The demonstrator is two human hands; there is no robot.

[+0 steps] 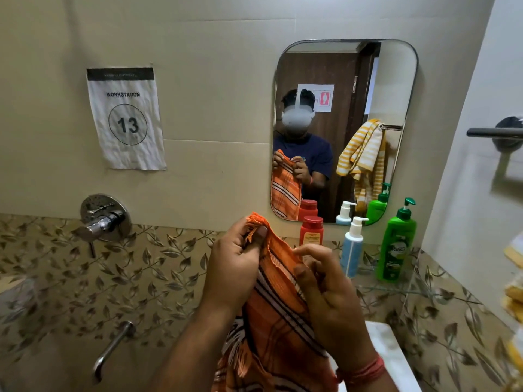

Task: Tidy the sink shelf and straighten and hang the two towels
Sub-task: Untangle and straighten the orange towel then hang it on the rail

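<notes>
Both hands are working at lower centre: the left hand (236,261) is pinching the fringed corner of the orange striped towel (278,315), while the right hand (329,292) is gripping its upper edge, fingers half curled. Thin, limp woven cloth is hanging bunched toward the sink (389,352), so a loosened pinch could drop it, or a swing could topple the smooth plastic bottles on the glass shelf (396,290) at right.

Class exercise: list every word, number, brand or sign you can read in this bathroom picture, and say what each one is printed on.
"WORKSTATION": paper sheet taped to the wall.
"13", in a circle: same sheet.
"Vatika", partly readable: green pump bottle.
Dark header strip on the sheet: too small to read.
Red bottle label: too blurred.
Red figure pictogram: door sign seen in the mirror; no legible words.
</notes>
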